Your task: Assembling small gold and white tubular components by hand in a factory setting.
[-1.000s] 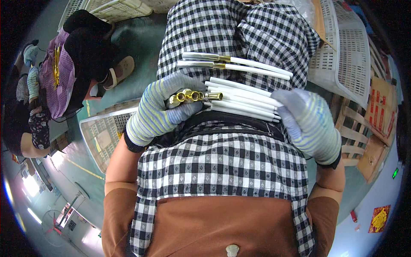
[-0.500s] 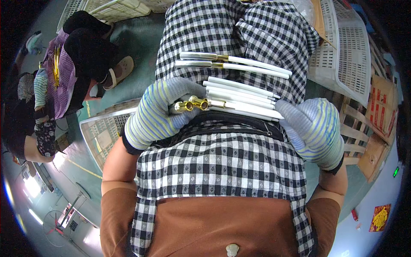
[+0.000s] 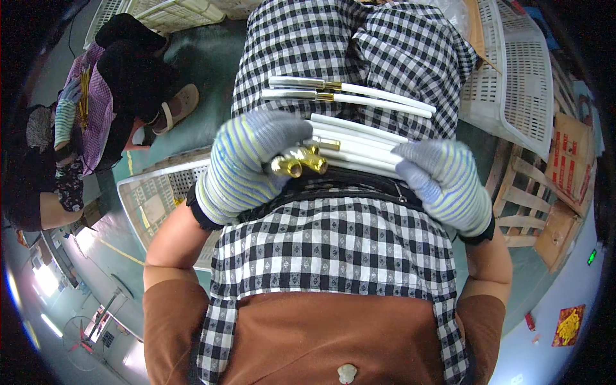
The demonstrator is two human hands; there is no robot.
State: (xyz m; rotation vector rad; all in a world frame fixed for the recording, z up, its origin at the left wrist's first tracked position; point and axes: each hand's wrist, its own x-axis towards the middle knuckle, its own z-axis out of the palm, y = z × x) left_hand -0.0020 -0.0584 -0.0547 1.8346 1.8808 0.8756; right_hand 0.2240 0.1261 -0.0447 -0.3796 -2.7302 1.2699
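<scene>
Your white rods (image 3: 356,142) lie across your lap in a loose row, long axes left to right, right ends dipping slightly toward you. Gold-ended fittings (image 3: 300,163) bunch at their left: one points right, along the rods; two turn their open ends toward you, slightly to the right. Your left hand (image 3: 253,163), gloved, comes in from lower left, fingers curled closed round the fittings, knuckles up. Your right hand (image 3: 443,183), also gloved, reaches in from lower right, pointing left; fingers and thumb close together over the rods' right ends. Blur there; cannot tell whether they pinch a rod.

Just beyond, on your checked apron (image 3: 333,250): two joined pieces (image 3: 330,96), near parallel, silver ends left, gold collars mid-length, white ends right and lower. Farther out: white crate (image 3: 526,83) at upper right; at left, a co-worker's gloved hand (image 3: 66,115) beside gold rods (image 3: 84,102).
</scene>
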